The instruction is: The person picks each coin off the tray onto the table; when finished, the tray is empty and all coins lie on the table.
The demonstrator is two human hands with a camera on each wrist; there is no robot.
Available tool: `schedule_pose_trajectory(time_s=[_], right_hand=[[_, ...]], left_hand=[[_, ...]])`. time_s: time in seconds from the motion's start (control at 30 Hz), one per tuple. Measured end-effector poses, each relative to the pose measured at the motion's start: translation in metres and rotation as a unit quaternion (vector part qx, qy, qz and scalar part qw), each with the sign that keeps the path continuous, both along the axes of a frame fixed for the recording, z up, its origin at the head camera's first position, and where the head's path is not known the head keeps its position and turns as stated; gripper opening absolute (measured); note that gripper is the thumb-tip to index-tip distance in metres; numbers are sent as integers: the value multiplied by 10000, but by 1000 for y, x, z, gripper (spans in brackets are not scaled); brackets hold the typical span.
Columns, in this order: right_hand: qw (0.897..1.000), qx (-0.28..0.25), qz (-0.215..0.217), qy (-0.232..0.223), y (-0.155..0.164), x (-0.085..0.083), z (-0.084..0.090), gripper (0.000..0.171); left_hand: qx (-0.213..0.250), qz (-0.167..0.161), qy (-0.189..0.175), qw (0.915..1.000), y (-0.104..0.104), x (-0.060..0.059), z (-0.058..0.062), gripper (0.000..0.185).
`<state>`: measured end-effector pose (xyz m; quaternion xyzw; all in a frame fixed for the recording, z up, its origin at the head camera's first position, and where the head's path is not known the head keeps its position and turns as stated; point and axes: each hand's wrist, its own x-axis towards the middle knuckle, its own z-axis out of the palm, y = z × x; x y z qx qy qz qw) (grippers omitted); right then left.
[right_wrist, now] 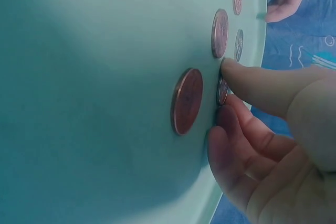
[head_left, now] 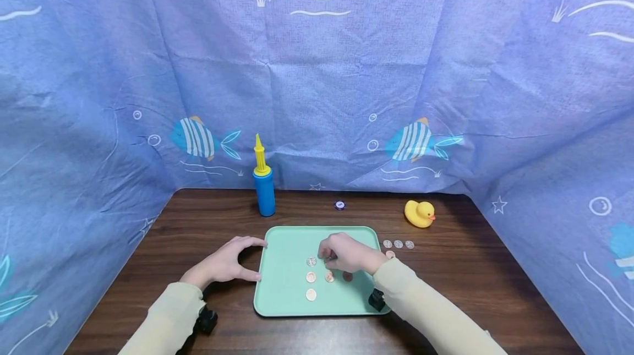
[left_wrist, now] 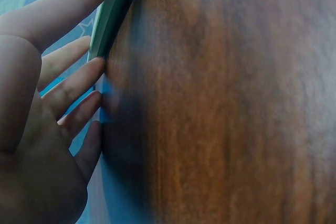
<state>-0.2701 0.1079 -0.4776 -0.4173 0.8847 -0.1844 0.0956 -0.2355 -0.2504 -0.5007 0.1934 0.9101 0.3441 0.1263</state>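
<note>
A mint-green tray (head_left: 282,294) lies on the wooden table. My left hand (head_left: 225,261) rests at its left edge, thumb and fingers spread and touching the rim. Over the tray, my right hand (head_left: 349,253) pinches a silver coin (right_wrist: 223,91) between thumb and fingers, down at the tray surface. Left of that hand lies another silver coin (head_left: 311,261). Below it is a row of copper coins, with one at the left (head_left: 310,277), a middle one (head_left: 329,276) and one partly shaded by the hand (head_left: 348,276). A single copper coin (head_left: 311,294) lies nearer the front.
Right of the tray, three silver coins (head_left: 398,244) sit in a row, with a copper coin (head_left: 390,254) beside the right wrist. Behind stand a blue and yellow hand pump (head_left: 264,190), a small dark bottle cap (head_left: 339,205) and a yellow rubber duck (head_left: 419,214). A blue cloth hangs around the table.
</note>
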Motion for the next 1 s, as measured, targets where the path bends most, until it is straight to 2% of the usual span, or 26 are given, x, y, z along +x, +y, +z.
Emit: schedule_pose_trajectory(time_s=[0.7, 1.0], right_hand=[[9989, 399, -170, -184, -4, 3, 3, 16], [10000, -13, -70, -12, -2, 8, 7, 14]], left_hand=[[99, -5, -10, 10000, -1, -2, -2, 76], [111, 42, -28, 9999, -1, -2, -2, 76]])
